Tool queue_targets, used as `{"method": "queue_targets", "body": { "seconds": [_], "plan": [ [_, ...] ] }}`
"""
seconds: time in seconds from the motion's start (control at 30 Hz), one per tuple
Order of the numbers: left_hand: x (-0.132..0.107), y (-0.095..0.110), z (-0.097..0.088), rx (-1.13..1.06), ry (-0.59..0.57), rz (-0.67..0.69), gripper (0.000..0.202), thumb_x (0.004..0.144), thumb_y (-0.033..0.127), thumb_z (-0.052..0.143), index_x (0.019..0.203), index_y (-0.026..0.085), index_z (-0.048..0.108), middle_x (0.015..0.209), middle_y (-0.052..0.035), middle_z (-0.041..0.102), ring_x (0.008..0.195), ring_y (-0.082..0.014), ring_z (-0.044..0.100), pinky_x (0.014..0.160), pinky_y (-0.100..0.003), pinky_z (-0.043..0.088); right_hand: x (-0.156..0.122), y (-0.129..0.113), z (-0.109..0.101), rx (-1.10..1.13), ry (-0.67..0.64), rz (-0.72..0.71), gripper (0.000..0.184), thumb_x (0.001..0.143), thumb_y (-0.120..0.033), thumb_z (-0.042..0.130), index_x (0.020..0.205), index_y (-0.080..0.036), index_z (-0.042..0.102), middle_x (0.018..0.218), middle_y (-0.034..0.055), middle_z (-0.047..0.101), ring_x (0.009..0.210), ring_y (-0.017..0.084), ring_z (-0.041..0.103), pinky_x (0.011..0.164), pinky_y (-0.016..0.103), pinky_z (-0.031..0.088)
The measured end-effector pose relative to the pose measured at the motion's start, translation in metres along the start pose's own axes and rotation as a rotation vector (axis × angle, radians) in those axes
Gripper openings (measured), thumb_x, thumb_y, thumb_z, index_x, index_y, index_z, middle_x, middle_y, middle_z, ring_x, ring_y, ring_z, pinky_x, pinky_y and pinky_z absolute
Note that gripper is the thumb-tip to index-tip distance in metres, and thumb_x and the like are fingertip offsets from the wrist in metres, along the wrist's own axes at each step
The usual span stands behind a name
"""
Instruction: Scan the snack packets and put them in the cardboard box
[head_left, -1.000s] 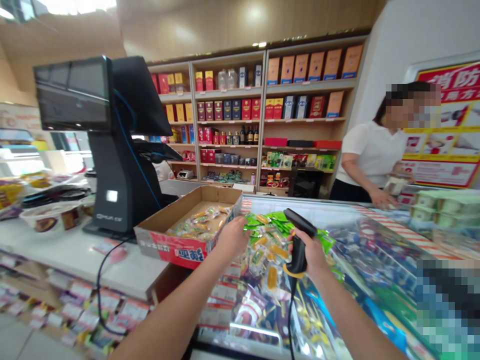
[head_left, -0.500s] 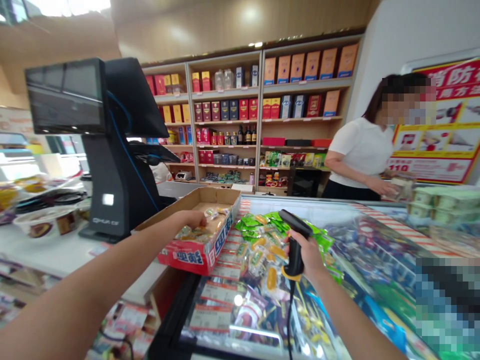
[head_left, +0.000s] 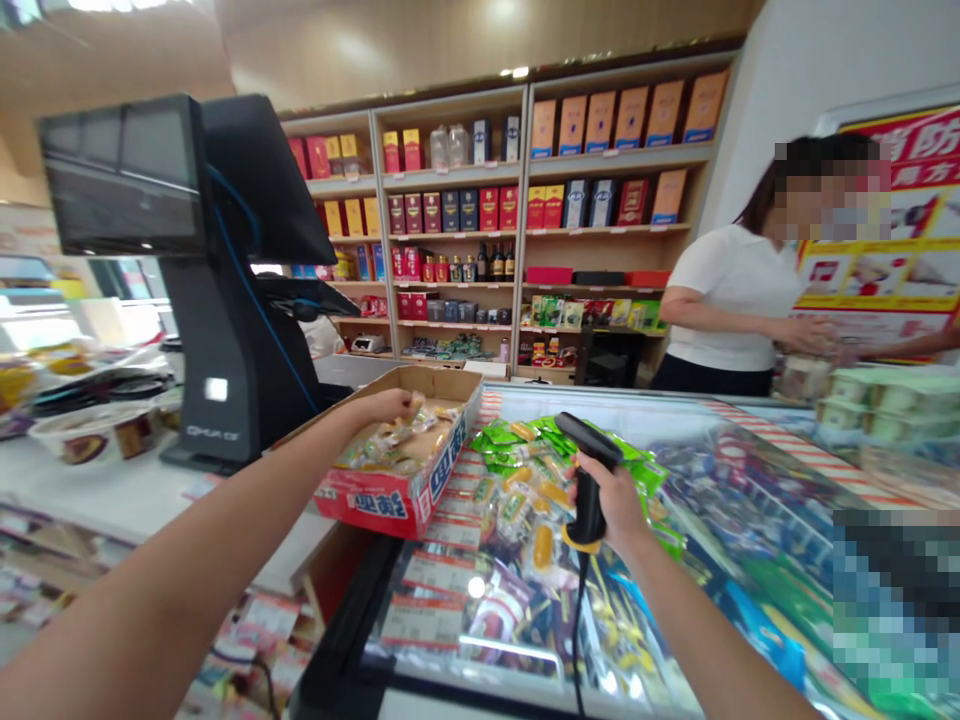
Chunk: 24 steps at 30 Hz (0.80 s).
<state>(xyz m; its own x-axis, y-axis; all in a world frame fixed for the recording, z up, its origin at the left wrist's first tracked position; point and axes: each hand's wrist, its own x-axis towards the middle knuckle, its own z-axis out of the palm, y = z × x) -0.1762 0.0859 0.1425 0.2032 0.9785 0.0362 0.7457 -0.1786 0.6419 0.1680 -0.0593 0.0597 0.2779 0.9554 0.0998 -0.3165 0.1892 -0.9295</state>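
Note:
My left hand [head_left: 391, 403] is over the red and blue cardboard box [head_left: 375, 508], its fingers closed on the clear wrapper of a small packaged snack [head_left: 417, 405]. More clear-wrapped snacks [head_left: 382, 445] lie in the box below it. In my right hand [head_left: 619, 500] is a black barcode scanner [head_left: 590, 490] with a yellow base, held upright, its cord hanging down. Beside the scanner, yellow sausage-like snacks in clear wrappers [head_left: 543, 546] are heaped on the glass-topped freezer, against green packets [head_left: 495, 448].
A black checkout terminal [head_left: 232, 330] stands behind the box at left. Food bowls [head_left: 97, 435] sit on the white counter. Behind the freezer [head_left: 712, 590], a person in a white top [head_left: 739, 285] handles something by stacked tubs [head_left: 892, 400]. Shelves of boxed bottles line the back wall.
My left hand has risen slightly from inside the box, lifting a wrapped snack. My right hand keeps the scanner in nearly the same place. Another person's arm has appeared at far right.

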Motion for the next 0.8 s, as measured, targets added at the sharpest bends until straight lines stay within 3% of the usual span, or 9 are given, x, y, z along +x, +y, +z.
{"method": "queue_targets", "body": {
  "seconds": [0.07, 0.13, 0.2, 0.27, 0.37, 0.47, 0.53, 0.67, 0.8],
  "plan": [
    [-0.017, 0.021, -0.001, -0.364, 0.023, 0.01, 0.013, 0.066, 0.02, 0.068, 0.072, 0.015, 0.058, 0.061, 0.0015, 0.056, 0.06, -0.0136, 0.055, 0.065, -0.03, 0.052, 0.0, 0.002, 0.0, -0.011, -0.012, 0.0, 0.031, 0.059, -0.041, 0.078, 0.065, -0.015, 0.062, 0.053, 0.0019, 0.063, 0.036, 0.012, 0.053, 0.036, 0.024, 0.041],
    [-0.041, 0.045, 0.011, -0.767, -0.035, 0.065, 0.014, 0.072, 0.019, 0.066, 0.082, 0.015, 0.058, 0.07, -0.0012, 0.061, 0.066, -0.0149, 0.061, 0.071, -0.035, 0.056, 0.001, 0.004, -0.001, -0.017, -0.03, -0.006, 0.031, 0.06, -0.041, 0.077, 0.065, -0.015, 0.062, 0.053, 0.0022, 0.063, 0.037, 0.013, 0.053, 0.036, 0.024, 0.041],
    [-0.064, 0.065, 0.037, -1.07, -0.094, 0.092, 0.015, 0.074, 0.015, 0.066, 0.087, 0.014, 0.059, 0.075, -0.0041, 0.065, 0.069, -0.0169, 0.066, 0.073, -0.038, 0.057, 0.002, 0.008, -0.002, -0.025, -0.053, -0.008, 0.03, 0.061, -0.041, 0.077, 0.064, -0.015, 0.062, 0.052, 0.0023, 0.063, 0.037, 0.013, 0.053, 0.037, 0.025, 0.041],
    [-0.08, 0.079, 0.075, -1.214, -0.139, 0.105, 0.015, 0.075, 0.015, 0.066, 0.089, 0.014, 0.061, 0.079, -0.0061, 0.068, 0.07, -0.0174, 0.067, 0.074, -0.039, 0.058, 0.003, 0.01, -0.003, -0.038, -0.075, -0.003, 0.03, 0.062, -0.042, 0.076, 0.064, -0.015, 0.063, 0.05, 0.0024, 0.062, 0.037, 0.013, 0.053, 0.038, 0.025, 0.041],
    [-0.083, 0.083, 0.134, -1.314, -0.114, 0.118, 0.013, 0.074, 0.019, 0.069, 0.084, 0.014, 0.062, 0.079, -0.0064, 0.068, 0.075, -0.0176, 0.068, 0.077, -0.034, 0.056, 0.003, 0.009, -0.003, -0.067, -0.092, -0.002, 0.028, 0.065, -0.042, 0.073, 0.063, -0.016, 0.063, 0.049, 0.0028, 0.062, 0.038, 0.013, 0.053, 0.039, 0.025, 0.041],
    [-0.069, 0.072, 0.172, -1.322, 0.055, 0.119, 0.021, 0.068, 0.022, 0.076, 0.082, 0.015, 0.061, 0.077, -0.0017, 0.066, 0.073, -0.0135, 0.065, 0.075, -0.027, 0.054, 0.0, 0.003, -0.004, -0.142, -0.133, 0.017, 0.025, 0.065, -0.041, 0.07, 0.061, -0.017, 0.063, 0.049, 0.0023, 0.062, 0.036, 0.012, 0.051, 0.038, 0.024, 0.04],
    [-0.06, 0.062, 0.182, -1.317, 0.128, 0.112, 0.028, 0.065, 0.025, 0.078, 0.083, 0.016, 0.06, 0.078, 0.0005, 0.064, 0.072, -0.0116, 0.064, 0.074, -0.027, 0.055, -0.003, -0.001, -0.004, -0.255, -0.222, 0.05, 0.024, 0.065, -0.039, 0.068, 0.057, -0.017, 0.061, 0.047, 0.0016, 0.061, 0.035, 0.012, 0.051, 0.037, 0.024, 0.04],
    [-0.053, 0.047, 0.184, -1.289, 0.144, 0.109, 0.034, 0.065, 0.032, 0.079, 0.085, 0.017, 0.057, 0.079, 0.0019, 0.061, 0.073, -0.0122, 0.063, 0.075, -0.033, 0.057, -0.006, -0.002, -0.004, -0.467, -0.407, 0.095, 0.023, 0.064, -0.035, 0.066, 0.053, -0.017, 0.058, 0.043, 0.0009, 0.057, 0.032, 0.012, 0.05, 0.035, 0.024, 0.038],
    [-0.053, 0.043, 0.183, -1.281, 0.169, 0.131, 0.037, 0.068, 0.034, 0.077, 0.093, 0.019, 0.055, 0.087, 0.0001, 0.063, 0.08, -0.0154, 0.065, 0.073, -0.035, 0.059, -0.009, 0.0, -0.002, -0.493, -0.461, 0.111, 0.017, 0.062, -0.033, 0.066, 0.062, -0.017, 0.059, 0.054, 0.0007, 0.063, 0.033, 0.012, 0.052, 0.034, 0.024, 0.039]
  ]
}}
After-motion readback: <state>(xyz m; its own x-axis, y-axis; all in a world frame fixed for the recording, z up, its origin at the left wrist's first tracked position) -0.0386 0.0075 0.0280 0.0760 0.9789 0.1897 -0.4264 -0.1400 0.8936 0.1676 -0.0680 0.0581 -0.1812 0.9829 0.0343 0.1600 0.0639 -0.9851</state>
